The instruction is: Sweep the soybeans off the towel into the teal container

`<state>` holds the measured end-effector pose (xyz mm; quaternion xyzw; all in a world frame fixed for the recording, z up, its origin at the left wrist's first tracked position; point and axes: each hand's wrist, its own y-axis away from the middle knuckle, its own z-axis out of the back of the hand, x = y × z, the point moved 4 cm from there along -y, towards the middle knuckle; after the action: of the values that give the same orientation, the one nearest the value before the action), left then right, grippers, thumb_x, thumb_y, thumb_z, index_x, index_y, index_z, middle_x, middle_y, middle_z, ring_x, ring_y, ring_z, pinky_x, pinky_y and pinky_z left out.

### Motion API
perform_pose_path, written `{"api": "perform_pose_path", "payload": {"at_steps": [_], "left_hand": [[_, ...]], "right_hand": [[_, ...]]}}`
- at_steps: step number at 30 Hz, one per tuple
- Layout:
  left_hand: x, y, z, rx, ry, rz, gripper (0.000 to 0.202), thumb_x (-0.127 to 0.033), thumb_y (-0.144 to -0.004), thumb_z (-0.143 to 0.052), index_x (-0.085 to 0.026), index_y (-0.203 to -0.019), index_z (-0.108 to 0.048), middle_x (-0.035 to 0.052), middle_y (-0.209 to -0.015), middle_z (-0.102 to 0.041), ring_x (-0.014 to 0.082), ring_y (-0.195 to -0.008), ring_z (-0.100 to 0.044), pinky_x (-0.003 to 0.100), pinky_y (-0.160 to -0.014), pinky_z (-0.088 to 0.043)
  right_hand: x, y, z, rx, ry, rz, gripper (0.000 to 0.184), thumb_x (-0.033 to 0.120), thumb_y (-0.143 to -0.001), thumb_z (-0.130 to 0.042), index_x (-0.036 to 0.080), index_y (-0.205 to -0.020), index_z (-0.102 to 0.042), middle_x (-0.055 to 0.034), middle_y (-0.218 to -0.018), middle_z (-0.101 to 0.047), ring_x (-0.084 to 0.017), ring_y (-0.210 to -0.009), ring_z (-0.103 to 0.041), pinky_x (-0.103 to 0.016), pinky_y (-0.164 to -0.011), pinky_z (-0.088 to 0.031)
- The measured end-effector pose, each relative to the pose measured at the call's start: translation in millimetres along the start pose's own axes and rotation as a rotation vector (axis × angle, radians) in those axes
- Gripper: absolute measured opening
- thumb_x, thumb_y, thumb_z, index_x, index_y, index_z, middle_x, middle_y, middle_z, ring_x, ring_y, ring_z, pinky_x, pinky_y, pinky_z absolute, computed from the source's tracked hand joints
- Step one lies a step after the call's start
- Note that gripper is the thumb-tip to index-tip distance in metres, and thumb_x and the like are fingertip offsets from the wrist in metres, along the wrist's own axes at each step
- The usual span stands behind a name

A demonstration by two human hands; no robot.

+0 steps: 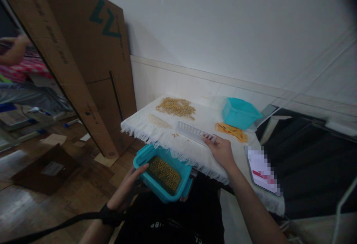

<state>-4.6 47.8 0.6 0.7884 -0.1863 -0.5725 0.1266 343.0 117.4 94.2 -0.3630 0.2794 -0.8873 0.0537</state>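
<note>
My left hand (pixel 128 186) grips a teal plastic box (pixel 163 175) full of green beans and holds it just below the table's front edge. My right hand (pixel 221 151) is closed on one end of a long white slotted plastic piece (pixel 195 132) that lies on the white fringed cloth (pixel 167 143). A few loose beans lie by the piece's left end. A pile of tan beans (pixel 176 106) and a smear of pale grains (pixel 158 121) sit farther back on the cloth.
A second teal tub (pixel 240 112) stands at the back right beside a yellow wrapper (pixel 231 130). A tablet (pixel 262 171) lies to the right. Large cardboard sheets (pixel 83 58) lean on the wall at left. Black fabric covers something at right.
</note>
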Motion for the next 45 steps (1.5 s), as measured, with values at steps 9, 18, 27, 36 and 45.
{"api": "perform_pose_path", "payload": {"at_steps": [9,18,27,36,45], "left_hand": [[-1,1,-1.2,0.010,0.013,-0.002,0.064,-0.058,-0.092,-0.077,-0.028,-0.145,-0.058,0.0115,-0.161,-0.062,0.0390,-0.136,-0.065,0.045,-0.091,-0.063],[2,-2,1.3,-0.031,-0.001,0.024,0.074,-0.061,-0.088,-0.080,-0.028,-0.150,-0.055,0.0124,-0.162,-0.061,0.0399,-0.133,-0.066,0.047,-0.089,-0.065],[5,-5,4.9,-0.049,-0.004,0.020,0.080,-0.063,-0.086,-0.080,-0.029,-0.154,-0.054,0.0120,-0.162,-0.060,0.0404,-0.132,-0.066,0.049,-0.090,-0.064],[3,-8,7.7,-0.047,0.016,0.012,0.082,-0.061,-0.084,-0.083,-0.031,-0.155,-0.055,0.0130,-0.158,-0.064,0.0406,-0.131,-0.067,0.053,-0.094,-0.063],[-2,-4,4.1,-0.051,0.007,0.020,0.079,-0.063,-0.083,-0.083,-0.029,-0.150,-0.057,0.0131,-0.155,-0.065,0.0375,-0.123,-0.072,0.046,-0.088,-0.064]], "right_hand": [[-8,-6,-1,-0.040,0.019,-0.009,0.049,0.060,-0.096,-0.060,0.019,-0.081,-0.080,-0.0021,-0.058,-0.069,-0.020,-0.053,-0.062,-0.029,-0.055,-0.040],[-1,-1,-6,0.032,-0.016,0.020,0.045,0.058,-0.096,-0.061,0.020,-0.084,-0.083,-0.0043,-0.068,-0.078,-0.021,-0.062,-0.069,-0.028,-0.060,-0.048],[-6,-4,-15,0.112,-0.218,0.026,0.035,0.052,-0.092,-0.069,0.022,-0.097,-0.087,-0.0060,-0.092,-0.086,-0.028,-0.081,-0.081,-0.034,-0.073,-0.061],[-12,-5,-21,0.124,-0.257,0.043,0.033,0.053,-0.093,-0.070,0.025,-0.098,-0.087,-0.0069,-0.099,-0.087,-0.030,-0.090,-0.084,-0.039,-0.082,-0.067],[-2,7,-20,0.199,-0.270,0.089,0.026,0.035,-0.091,-0.066,0.025,-0.101,-0.088,-0.0053,-0.101,-0.087,-0.027,-0.094,-0.084,-0.040,-0.089,-0.068]]}}
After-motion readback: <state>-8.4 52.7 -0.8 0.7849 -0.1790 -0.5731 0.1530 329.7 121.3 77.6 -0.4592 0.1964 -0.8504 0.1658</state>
